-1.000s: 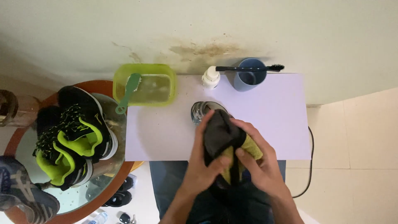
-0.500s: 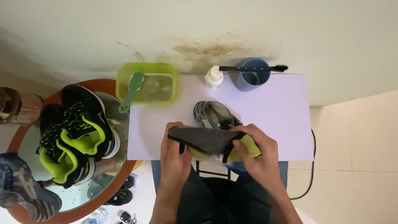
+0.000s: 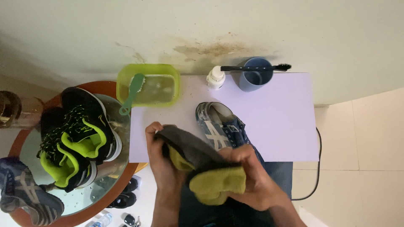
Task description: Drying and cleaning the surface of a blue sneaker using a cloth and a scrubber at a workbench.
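Observation:
Both my hands hold a cloth [image 3: 201, 164], dark grey on one side and yellow-green on the other, stretched between them over my lap. My left hand [image 3: 162, 162] grips its left end and my right hand [image 3: 251, 178] clutches the bunched yellow-green end. Just beyond the cloth a blue and white sneaker [image 3: 221, 126] lies on the pale lilac table [image 3: 277, 122], partly hidden by my right hand.
A yellow-green tub [image 3: 148, 84] of water with a green brush [image 3: 131, 92] stands at the table's back left. A small white bottle [image 3: 216, 77] and a blue cup [image 3: 255, 76] with a black toothbrush [image 3: 256, 67] stand at the back. Black and lime sneakers [image 3: 75, 138] rest on a round mirrored stool [image 3: 111, 185].
The cloth was bunched upright over the sneaker, then spread flat between my hands; now it is drawn down toward my lap, which uncovers most of the blue sneaker.

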